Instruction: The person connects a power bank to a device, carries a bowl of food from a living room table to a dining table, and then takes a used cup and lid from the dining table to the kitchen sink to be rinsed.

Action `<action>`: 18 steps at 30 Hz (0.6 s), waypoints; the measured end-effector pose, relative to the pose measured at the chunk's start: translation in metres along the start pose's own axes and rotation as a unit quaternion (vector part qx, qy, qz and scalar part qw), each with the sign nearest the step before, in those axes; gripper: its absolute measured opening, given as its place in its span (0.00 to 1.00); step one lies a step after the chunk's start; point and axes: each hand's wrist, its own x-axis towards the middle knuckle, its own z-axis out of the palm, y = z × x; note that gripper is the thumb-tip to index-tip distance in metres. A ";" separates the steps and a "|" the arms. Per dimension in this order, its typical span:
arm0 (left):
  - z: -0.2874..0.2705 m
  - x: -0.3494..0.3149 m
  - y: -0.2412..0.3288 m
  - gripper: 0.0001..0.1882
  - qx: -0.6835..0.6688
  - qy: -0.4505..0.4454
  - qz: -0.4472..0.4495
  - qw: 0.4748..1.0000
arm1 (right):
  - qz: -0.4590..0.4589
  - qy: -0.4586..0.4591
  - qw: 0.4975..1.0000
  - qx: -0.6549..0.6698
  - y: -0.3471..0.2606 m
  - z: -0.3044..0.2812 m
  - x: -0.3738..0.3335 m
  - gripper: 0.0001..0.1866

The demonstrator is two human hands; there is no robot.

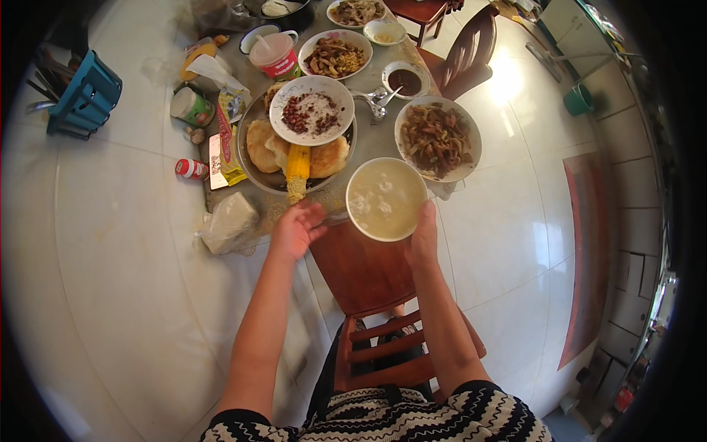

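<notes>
My right hand (423, 239) grips the right rim of a white bowl of pale, cloudy soup (387, 199) with whitish lumps in it. The bowl is over the table's near edge, above the chair seat. My left hand (298, 230) is open and slightly blurred, holding nothing, its fingers just below a partly eaten corn cob (297, 173). The cob rests at the front of a metal pan (250, 177) of browned flatbreads (329, 156). A white plate of red beans and white powder or grain (312, 110) sits over the pan's far part.
Right of the pan stands a plate of brown sliced food (437, 140), with a small bowl of dark sauce (405, 79) behind it. A noodle plate (335, 54) and a lidded red-and-white tub (274, 55) are farther back. A wooden chair (364, 269) stands before me; a plastic bag (230, 223) lies left.
</notes>
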 end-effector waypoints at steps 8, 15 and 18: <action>0.070 -0.005 -0.027 0.27 0.080 -0.116 -0.030 0.990 | -0.007 -0.010 1.000 0.000 0.007 0.010 -0.003 0.26; 0.075 -0.003 -0.023 0.24 0.073 -0.113 -0.011 0.991 | -0.017 0.009 0.994 -0.106 -0.017 0.029 -0.003 0.25; 0.072 0.000 -0.022 0.23 0.062 -0.114 -0.014 0.991 | -0.029 0.019 0.984 -0.173 -0.027 0.041 -0.005 0.25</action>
